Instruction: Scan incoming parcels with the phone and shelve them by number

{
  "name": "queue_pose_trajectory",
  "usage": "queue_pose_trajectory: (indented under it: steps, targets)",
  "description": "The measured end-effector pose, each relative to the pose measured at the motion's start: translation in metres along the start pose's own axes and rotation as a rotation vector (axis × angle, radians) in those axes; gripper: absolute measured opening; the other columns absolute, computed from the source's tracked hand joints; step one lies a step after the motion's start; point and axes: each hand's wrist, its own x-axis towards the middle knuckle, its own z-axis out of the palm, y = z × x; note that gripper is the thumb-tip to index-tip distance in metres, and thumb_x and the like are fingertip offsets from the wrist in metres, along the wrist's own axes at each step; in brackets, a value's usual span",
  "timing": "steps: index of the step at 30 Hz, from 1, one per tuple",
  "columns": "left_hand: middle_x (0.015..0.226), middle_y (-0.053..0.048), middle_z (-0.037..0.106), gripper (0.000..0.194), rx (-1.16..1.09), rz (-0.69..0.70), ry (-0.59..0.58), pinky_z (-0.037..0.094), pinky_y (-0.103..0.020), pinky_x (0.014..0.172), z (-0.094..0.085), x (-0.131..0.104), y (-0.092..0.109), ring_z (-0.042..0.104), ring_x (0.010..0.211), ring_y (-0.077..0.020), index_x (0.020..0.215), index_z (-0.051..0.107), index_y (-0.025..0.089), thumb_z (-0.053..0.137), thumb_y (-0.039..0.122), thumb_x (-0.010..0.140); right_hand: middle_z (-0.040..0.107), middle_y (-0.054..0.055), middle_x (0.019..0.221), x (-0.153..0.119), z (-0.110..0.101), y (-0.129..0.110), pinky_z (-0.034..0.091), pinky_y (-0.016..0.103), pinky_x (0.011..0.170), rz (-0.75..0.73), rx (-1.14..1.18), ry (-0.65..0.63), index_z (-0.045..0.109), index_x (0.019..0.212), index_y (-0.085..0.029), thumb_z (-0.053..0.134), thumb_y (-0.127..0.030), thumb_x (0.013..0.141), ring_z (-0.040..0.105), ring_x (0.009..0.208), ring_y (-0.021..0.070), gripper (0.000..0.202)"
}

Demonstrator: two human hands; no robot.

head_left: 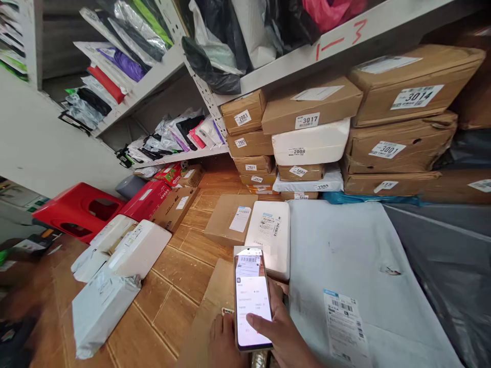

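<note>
In the head view my right hand (282, 327) is wrapped round a smartphone (253, 301), its thumb resting on the lit screen. The screen shows a barcode label at the top and a page of text below. My left hand (225, 340) is low beside the phone's left edge, over a cardboard box (203, 312). Its fingers are curled together; what they hold, if anything, is hidden. Just beyond those fingertips a small printed label (227, 311) shows on the cardboard. Right of the phone lies a large grey wrapped parcel (333, 250) with a shipping label.
Ahead are a brown carton (228, 217) and a white parcel (268, 225). Stacked numbered boxes (310, 110) stand under a white shelf (337, 41) holding bagged parcels. White parcels (105, 301) and a red stool (82, 207) are on the wooden-look floor (164, 291) at left.
</note>
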Motion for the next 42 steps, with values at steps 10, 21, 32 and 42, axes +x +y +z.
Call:
queue_pose_trajectory:
  steps: [10,21,32,42]
  targets:
    - [0.081,-0.006,0.056,0.008,-0.016,0.007,-0.098,0.039,-0.034,0.068,-0.015,0.006,0.007,0.055,0.077,-0.0239,0.083,0.056,0.020,0.051,0.018,0.089,0.068,0.004,0.117,-0.006,-0.030,0.009,0.045,0.041,0.088,0.063,-0.031,-0.037,0.043,0.133,-0.035,0.090,-0.030,0.059,0.062,0.106,0.0307,0.087]
    - [0.077,-0.005,0.055,0.010,0.008,0.092,-0.144,0.037,-0.030,0.063,-0.019,0.011,-0.005,0.054,0.072,-0.0216,0.080,0.055,0.020,0.060,0.025,0.087,0.067,-0.001,0.110,-0.007,-0.031,0.009,0.049,0.036,0.083,0.047,-0.107,-0.048,0.046,0.127,-0.035,0.090,-0.031,0.065,0.063,0.102,0.0243,0.076]
    - [0.076,-0.004,0.055,0.016,-0.021,0.050,-0.109,0.035,-0.030,0.064,-0.022,0.013,0.001,0.054,0.073,-0.0211,0.078,0.054,0.021,0.052,0.027,0.092,0.069,0.002,0.113,-0.006,-0.046,0.006,0.051,0.038,0.082,0.043,-0.105,-0.095,0.043,0.128,-0.032,0.087,-0.025,0.064,0.065,0.098,0.0256,0.078]
    - [0.077,-0.005,0.056,0.022,-0.007,0.021,-0.128,0.035,-0.030,0.063,-0.024,0.014,0.001,0.055,0.074,-0.0209,0.078,0.055,0.020,0.046,0.031,0.095,0.074,-0.001,0.103,-0.005,-0.044,0.005,0.052,0.039,0.078,0.080,-0.094,-0.051,0.052,0.119,-0.031,0.070,-0.017,0.066,0.069,0.094,0.0271,0.057]
